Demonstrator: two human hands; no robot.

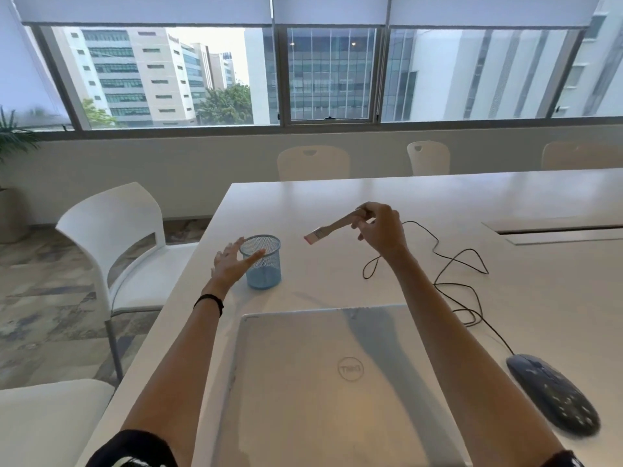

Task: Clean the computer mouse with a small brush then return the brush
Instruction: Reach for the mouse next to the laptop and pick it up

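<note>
My right hand (pixel 379 227) holds a small wooden-handled brush (pixel 332 228) by the handle end, above the table. Its bristles point left toward a blue mesh cup (pixel 264 267). My left hand (pixel 232 261) is open, fingers spread, touching the left side of the cup near its rim. A dark computer mouse (pixel 553 392) lies at the near right of the white table (pixel 337 197), far from both hands. Its black cable (pixel 451 264) loops across the table behind my right arm.
A closed silver laptop (pixel 337 382) lies between my forearms at the near edge. A cable hatch (pixel 553 230) is set into the table at the right. White chairs (pixel 111 237) stand at the left and along the far side.
</note>
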